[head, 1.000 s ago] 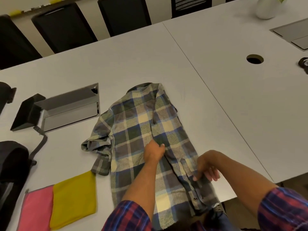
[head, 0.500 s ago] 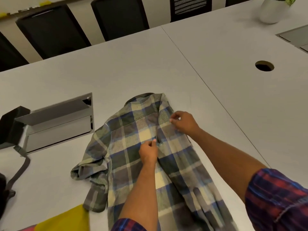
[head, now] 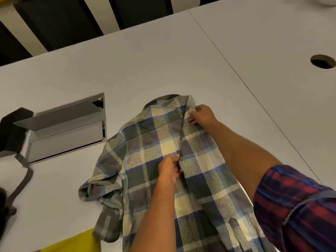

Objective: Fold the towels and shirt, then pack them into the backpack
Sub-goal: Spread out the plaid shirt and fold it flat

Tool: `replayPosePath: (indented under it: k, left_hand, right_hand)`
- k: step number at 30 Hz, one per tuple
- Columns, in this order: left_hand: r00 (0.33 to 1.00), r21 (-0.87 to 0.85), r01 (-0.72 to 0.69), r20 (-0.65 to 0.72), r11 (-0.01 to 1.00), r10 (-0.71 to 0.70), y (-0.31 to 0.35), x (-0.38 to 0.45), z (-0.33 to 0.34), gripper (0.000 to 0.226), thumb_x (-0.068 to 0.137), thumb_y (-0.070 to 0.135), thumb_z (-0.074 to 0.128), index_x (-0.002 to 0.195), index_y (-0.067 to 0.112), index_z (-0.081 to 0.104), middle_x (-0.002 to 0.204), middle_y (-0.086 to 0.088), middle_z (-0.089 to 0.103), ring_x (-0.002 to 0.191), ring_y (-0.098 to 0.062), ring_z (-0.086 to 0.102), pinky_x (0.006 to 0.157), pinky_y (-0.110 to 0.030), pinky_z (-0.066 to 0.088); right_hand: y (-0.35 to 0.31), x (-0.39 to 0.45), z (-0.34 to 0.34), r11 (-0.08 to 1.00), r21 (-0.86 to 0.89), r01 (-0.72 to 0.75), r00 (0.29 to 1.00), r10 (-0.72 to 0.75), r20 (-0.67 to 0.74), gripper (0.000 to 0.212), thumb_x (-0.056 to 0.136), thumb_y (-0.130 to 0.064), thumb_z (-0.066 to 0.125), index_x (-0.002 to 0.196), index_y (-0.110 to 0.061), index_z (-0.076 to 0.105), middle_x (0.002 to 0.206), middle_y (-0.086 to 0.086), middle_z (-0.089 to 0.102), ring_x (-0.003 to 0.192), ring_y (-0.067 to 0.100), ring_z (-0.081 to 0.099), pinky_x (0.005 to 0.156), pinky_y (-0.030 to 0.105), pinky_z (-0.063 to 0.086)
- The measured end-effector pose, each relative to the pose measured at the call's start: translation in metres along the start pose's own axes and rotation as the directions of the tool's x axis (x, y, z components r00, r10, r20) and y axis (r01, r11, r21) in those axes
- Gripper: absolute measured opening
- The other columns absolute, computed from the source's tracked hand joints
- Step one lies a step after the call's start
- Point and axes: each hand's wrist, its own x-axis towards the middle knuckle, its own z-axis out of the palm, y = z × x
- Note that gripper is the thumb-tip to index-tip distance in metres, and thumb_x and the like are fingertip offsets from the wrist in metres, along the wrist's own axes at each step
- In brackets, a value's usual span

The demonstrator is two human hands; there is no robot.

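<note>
A plaid shirt (head: 151,151) in green, blue and cream lies flat on the white table, collar away from me, its right side folded over the middle. Its left sleeve (head: 101,190) lies bunched at the left. My left hand (head: 170,170) presses on the fold line at mid-shirt, fingers curled against the cloth. My right hand (head: 201,115) pinches the folded edge near the right shoulder by the collar. A corner of the folded yellow towel (head: 78,242) shows at the bottom left. Of the black backpack (head: 2,211) only an edge and a grey strap (head: 20,184) show at the far left.
An open metal cable hatch (head: 65,128) is set into the white table (head: 163,60) left of the shirt, with a black object (head: 12,130) beside it. A round cable hole (head: 322,61) lies at the far right. Black chairs (head: 54,20) line the far edge.
My right hand went from the shirt's lower right hem up to the shoulder near the collar. My left hand slid up the fold line. The view tilted, hiding the pink towel.
</note>
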Motion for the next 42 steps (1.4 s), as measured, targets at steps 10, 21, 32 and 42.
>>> replayPosePath:
  k: [10, 21, 32, 42]
  left_hand:
    - [0.997, -0.082, -0.003, -0.076, 0.997, -0.003, -0.006, -0.007, 0.008, 0.017, 0.093, -0.002, 0.051, 0.088, 0.004, 0.067, 0.078, -0.012, 0.066, 0.068, -0.022, 0.062, 0.060, -0.031, 0.051]
    - [0.395, 0.804, -0.587, 0.388, -0.096, 0.833, -0.028, -0.041, 0.043, 0.052, 0.095, 0.019, 0.045, 0.147, 0.014, 0.041, 0.155, -0.003, 0.040, 0.146, -0.017, 0.031, 0.118, -0.037, 0.029]
    - [0.674, 0.860, -0.412, 0.511, -0.302, 0.534, -0.048, -0.012, 0.034, 0.138, 0.063, 0.102, 0.032, 0.156, 0.012, -0.018, 0.162, -0.005, -0.029, 0.149, -0.026, -0.028, 0.123, -0.047, -0.005]
    - [0.798, 0.867, -0.363, 0.478, -0.340, 0.368, -0.035, -0.014, 0.038, 0.166, 0.036, 0.107, 0.042, 0.149, 0.013, -0.033, 0.152, -0.003, -0.047, 0.140, -0.025, -0.044, 0.123, -0.050, -0.008]
  right_hand:
    - [0.016, 0.022, -0.007, 0.995, 0.083, -0.048, 0.990, 0.058, -0.126, 0.020, 0.100, -0.022, 0.058, 0.106, -0.005, 0.066, 0.073, 0.004, 0.073, 0.055, 0.010, 0.065, 0.074, 0.031, 0.060]
    - [0.042, -0.015, 0.008, 0.665, -0.480, 0.572, 0.723, -0.686, -0.087, 0.032, 0.092, -0.008, 0.056, 0.124, -0.007, 0.059, 0.122, 0.012, 0.058, 0.101, 0.027, 0.060, 0.082, 0.037, 0.053]
    - [0.078, 0.002, 0.012, 0.369, -0.782, 0.502, 0.831, -0.456, 0.319, 0.072, 0.104, -0.059, 0.015, 0.161, -0.018, 0.002, 0.169, 0.001, 0.000, 0.155, 0.014, -0.001, 0.126, 0.040, 0.010]
    - [0.050, 0.024, -0.012, 0.444, -0.762, 0.472, 0.878, -0.159, 0.452, 0.082, 0.099, -0.069, 0.015, 0.159, -0.020, -0.013, 0.166, 0.001, -0.020, 0.154, 0.022, -0.015, 0.126, 0.045, 0.000]
